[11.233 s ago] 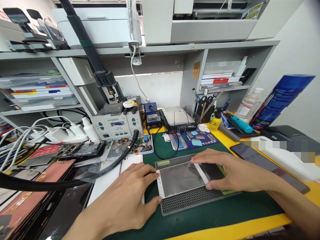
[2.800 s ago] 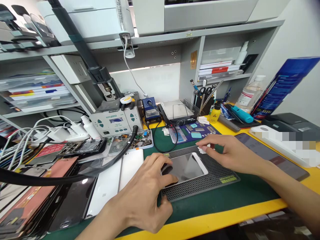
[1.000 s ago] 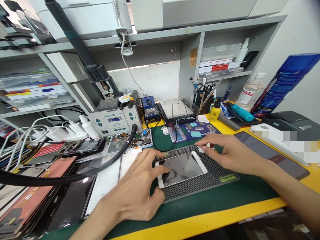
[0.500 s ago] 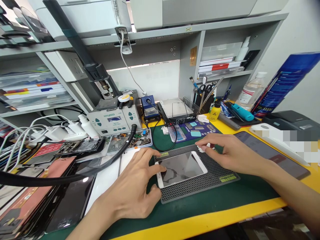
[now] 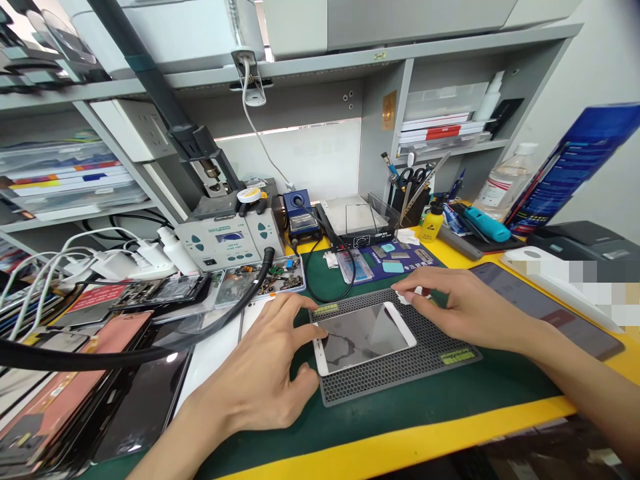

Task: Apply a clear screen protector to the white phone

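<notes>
A white-framed smartphone (image 5: pixel 367 338) lies face up on a dark perforated mat (image 5: pixel 400 367), with a dark irregular streak on its screen. My left hand (image 5: pixel 273 363) is at the phone's left end, fingers spread, one fingertip resting on or just over the screen's edge. Beyond the phone's upper right corner is my right hand (image 5: pixel 453 303), its thumb and fingers pinched on a small white piece (image 5: pixel 401 295), perhaps tissue. Most of that piece is hidden by the fingers.
Left of the mat lie a parts tray (image 5: pixel 285 277) and stacked phone screens (image 5: pixel 65 387). A black hose (image 5: pixel 220 327) arcs over them from the hot-air station (image 5: pixel 227 237). Behind stand a soldering station (image 5: pixel 303 220) and yellow bottle (image 5: pixel 431 223). A dark tablet-like device (image 5: pixel 545 310) lies right.
My left hand has drawn back slightly, its fingertip shifting left toward the edge of the phone screen. My right hand stays nearly still, and the view has moved slightly.
</notes>
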The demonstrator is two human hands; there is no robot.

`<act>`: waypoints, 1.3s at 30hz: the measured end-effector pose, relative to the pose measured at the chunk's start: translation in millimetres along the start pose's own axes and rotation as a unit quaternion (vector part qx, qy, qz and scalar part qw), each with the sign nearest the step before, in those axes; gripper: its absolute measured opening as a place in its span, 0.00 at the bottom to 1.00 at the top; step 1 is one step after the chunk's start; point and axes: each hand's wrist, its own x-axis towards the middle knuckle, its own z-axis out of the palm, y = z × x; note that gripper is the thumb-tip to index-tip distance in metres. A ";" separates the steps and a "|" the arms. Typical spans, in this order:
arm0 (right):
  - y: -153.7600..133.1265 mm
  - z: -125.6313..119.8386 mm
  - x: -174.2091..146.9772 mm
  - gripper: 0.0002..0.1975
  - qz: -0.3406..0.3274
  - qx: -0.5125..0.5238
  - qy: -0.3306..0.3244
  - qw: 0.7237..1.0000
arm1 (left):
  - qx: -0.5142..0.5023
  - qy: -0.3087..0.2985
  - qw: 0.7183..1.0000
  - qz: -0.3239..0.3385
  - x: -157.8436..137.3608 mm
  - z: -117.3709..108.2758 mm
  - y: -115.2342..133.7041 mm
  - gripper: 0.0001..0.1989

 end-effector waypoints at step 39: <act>1.1 2.9 -1.1 0.12 -0.055 -0.019 -0.001 0.998 | 0.001 0.004 1.000 0.001 9.5 9.5 6.5 0.27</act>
